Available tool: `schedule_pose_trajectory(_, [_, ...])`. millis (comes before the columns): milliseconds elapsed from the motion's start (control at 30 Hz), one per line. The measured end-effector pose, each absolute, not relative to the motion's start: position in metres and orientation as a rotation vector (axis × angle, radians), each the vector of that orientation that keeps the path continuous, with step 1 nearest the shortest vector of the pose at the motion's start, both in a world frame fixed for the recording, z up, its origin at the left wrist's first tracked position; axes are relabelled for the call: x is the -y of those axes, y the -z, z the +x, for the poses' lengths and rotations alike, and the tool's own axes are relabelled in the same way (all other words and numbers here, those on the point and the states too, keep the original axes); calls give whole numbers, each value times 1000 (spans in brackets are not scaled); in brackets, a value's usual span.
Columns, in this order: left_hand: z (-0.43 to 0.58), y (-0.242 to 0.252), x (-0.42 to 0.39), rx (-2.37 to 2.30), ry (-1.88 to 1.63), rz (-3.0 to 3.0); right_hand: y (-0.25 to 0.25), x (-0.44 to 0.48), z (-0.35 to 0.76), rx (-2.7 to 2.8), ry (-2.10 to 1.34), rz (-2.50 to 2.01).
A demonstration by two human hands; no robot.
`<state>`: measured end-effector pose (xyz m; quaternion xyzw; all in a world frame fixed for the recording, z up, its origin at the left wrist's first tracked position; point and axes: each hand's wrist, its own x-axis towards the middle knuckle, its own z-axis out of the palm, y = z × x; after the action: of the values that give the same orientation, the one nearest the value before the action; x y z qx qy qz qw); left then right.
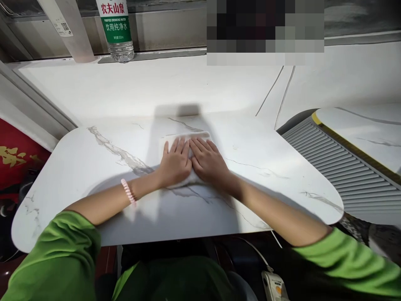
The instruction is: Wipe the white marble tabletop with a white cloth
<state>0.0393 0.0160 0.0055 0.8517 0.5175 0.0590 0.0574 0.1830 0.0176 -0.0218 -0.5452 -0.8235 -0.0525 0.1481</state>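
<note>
A folded white cloth (204, 135) lies on a white marble-patterned table (69, 175). My left hand (176, 164) rests flat on the cloth's left part, fingers stretched forward and a little apart. Beside it, my right hand (209, 162) presses flat on the right part, its fingers also extended. The thumbs almost meet in the middle. Most of the cloth is hidden under both palms. A pink coiled band (128, 192) circles my left wrist.
On the back ledge stand a water bottle (117, 31) with a green label and a tall translucent container (72, 33). At the right is a grey ribbed panel (344, 154) beside another marble-patterned surface (363, 129). A power strip (274, 286) hangs below the table's front edge.
</note>
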Motion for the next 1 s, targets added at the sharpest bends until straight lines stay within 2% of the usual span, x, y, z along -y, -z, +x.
schedule_pose_trajectory(267, [24,1,-135,-1540,-283,2578,21,-131,165,2230,33,-1586])
schedule_pose_trajectory(467, [21,2,-159,-1533,-318,2605,21,-157,164,2202,23,-1583])
schedule_pose_trajectory(733, [22,-2,-117,-1610,-229,2580,26,-124,164,2246,51,-1593])
schedule_pose_trajectory(1000, [-13,1,9,-1472,-305,2718,26,15,144,2261,36,-1532])
